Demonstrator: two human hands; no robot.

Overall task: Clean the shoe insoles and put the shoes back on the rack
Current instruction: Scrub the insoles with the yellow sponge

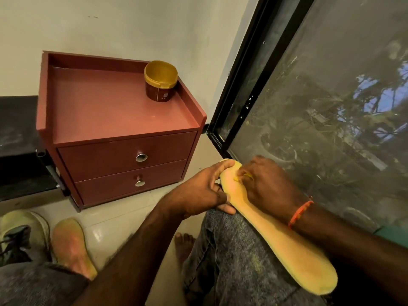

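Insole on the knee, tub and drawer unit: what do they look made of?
Insole: likely foam, matte yellow, thick soft-looking edge. Tub: probably plastic, glossy gold rim, printed brown label. Drawer unit: seems laminated board, smooth maroon with flat sheen; shiny metal-looking knobs.

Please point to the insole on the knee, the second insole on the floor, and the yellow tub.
insole on the knee (284, 244): head view, middle of its top face.
second insole (70, 241): head view, its middle.
yellow tub (160, 81): head view, front rim.
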